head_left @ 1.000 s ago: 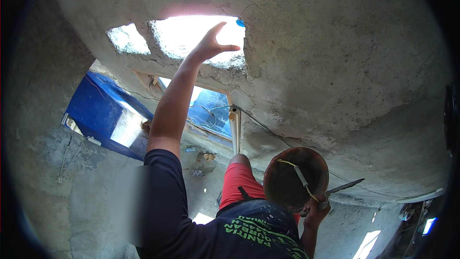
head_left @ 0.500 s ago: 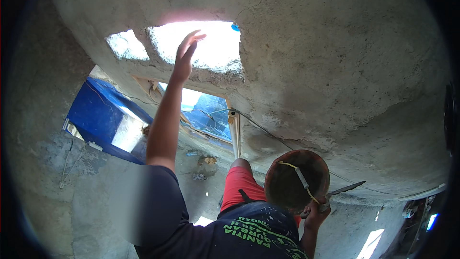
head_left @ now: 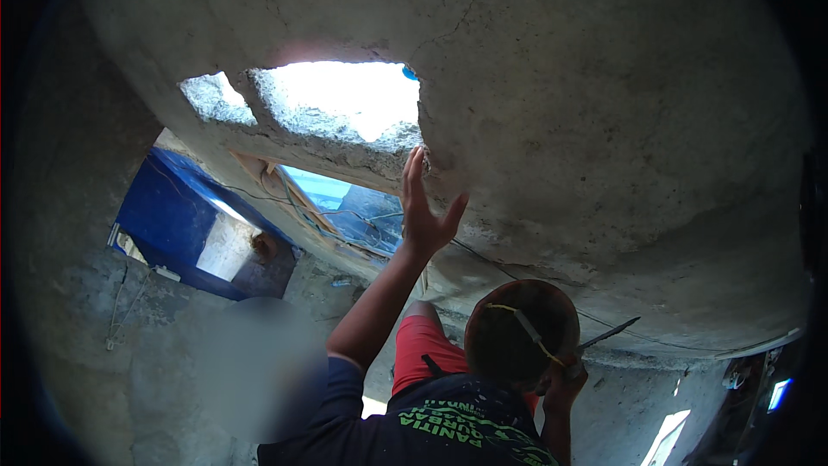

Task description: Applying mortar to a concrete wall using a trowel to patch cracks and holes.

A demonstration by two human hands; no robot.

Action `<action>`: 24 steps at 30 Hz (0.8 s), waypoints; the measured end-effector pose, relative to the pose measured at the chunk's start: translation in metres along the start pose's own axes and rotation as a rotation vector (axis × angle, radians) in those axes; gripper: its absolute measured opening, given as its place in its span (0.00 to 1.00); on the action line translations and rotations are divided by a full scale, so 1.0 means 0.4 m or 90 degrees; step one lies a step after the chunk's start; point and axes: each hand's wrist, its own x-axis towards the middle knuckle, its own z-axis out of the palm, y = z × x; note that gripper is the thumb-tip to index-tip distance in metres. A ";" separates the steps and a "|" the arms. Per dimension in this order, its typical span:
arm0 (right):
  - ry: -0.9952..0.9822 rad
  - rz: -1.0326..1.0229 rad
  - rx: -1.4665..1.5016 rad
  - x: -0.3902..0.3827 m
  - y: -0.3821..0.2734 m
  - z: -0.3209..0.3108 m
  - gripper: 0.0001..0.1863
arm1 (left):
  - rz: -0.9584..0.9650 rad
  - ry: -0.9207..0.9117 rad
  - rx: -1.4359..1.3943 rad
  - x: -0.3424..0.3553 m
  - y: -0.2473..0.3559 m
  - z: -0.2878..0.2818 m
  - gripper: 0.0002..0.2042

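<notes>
My left hand [head_left: 427,211] is raised with fingers apart and holds nothing; its fingertips are at the lower right edge of a large ragged hole [head_left: 336,140] in the grey plastered wall [head_left: 604,121]. I cannot tell whether they touch it. My right hand [head_left: 565,380] is low on the right, closed round the handle of a trowel [head_left: 608,334], whose dark blade points rightward. Beside that hand is a round bucket [head_left: 492,345] with a dark inside and a yellow cord handle, which the same hand seems to hold.
A smaller hole [head_left: 211,99] is left of the large one. Below them are a wood-framed opening [head_left: 336,194] and loose cables [head_left: 483,255]. A blue panelled recess [head_left: 164,216] stands at left. My bent knee [head_left: 418,311] shows below.
My left hand has moved down and right, from across the bright hole to its lower edge. The holes sit lower and farther left in the view. The right hand still holds the trowel.
</notes>
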 end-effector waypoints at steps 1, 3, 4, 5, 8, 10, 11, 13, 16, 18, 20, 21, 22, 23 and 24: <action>-0.004 0.004 -0.003 0.002 -0.006 0.002 0.04 | 0.013 0.019 0.040 0.016 -0.006 0.021 0.46; 0.015 -0.066 -0.019 0.022 -0.023 0.009 0.05 | -0.010 0.021 0.043 0.031 -0.019 0.062 0.52; 0.013 -0.064 -0.019 0.028 -0.022 0.007 0.05 | -0.045 0.037 0.022 0.021 -0.018 0.072 0.52; 0.017 -0.076 -0.002 0.029 -0.022 0.001 0.05 | -0.080 0.051 -0.002 0.019 -0.013 0.081 0.53; 0.040 -0.080 0.016 0.032 -0.036 -0.007 0.05 | -0.076 0.073 0.022 0.019 -0.014 0.099 0.53; 0.061 -0.072 0.017 0.044 -0.052 -0.007 0.06 | -0.086 0.077 0.027 0.021 -0.026 0.104 0.53; 0.071 -0.069 0.016 0.051 -0.053 -0.015 0.06 | -0.094 0.079 0.029 0.018 -0.026 0.104 0.53; 0.091 -0.056 0.015 0.028 -0.062 -0.018 0.06 | -0.124 0.079 0.008 0.015 -0.014 0.094 0.52; 0.104 -0.065 0.051 0.040 -0.078 0.001 0.07 | -0.129 0.101 -0.032 0.020 -0.023 0.104 0.52; 0.093 -0.070 0.016 0.025 -0.044 0.000 0.09 | -0.099 0.117 -0.028 0.013 -0.035 0.123 0.52; 0.114 -0.082 -0.006 0.013 -0.026 0.001 0.09 | -0.099 0.110 -0.012 0.011 -0.040 0.138 0.51; 0.122 -0.096 -0.030 0.011 -0.017 0.002 0.10 | -0.098 0.112 0.012 0.005 -0.042 0.141 0.49; 0.118 -0.076 -0.018 0.018 0.021 -0.008 0.10 | -0.109 0.110 0.003 -0.007 -0.047 0.135 0.48; 0.082 -0.111 -0.047 0.021 -0.002 0.003 0.10 | -0.118 0.117 -0.002 -0.007 -0.057 0.114 0.47; 0.068 -0.114 -0.044 0.022 -0.004 0.005 0.10 | -0.119 0.113 -0.012 -0.001 -0.049 0.106 0.46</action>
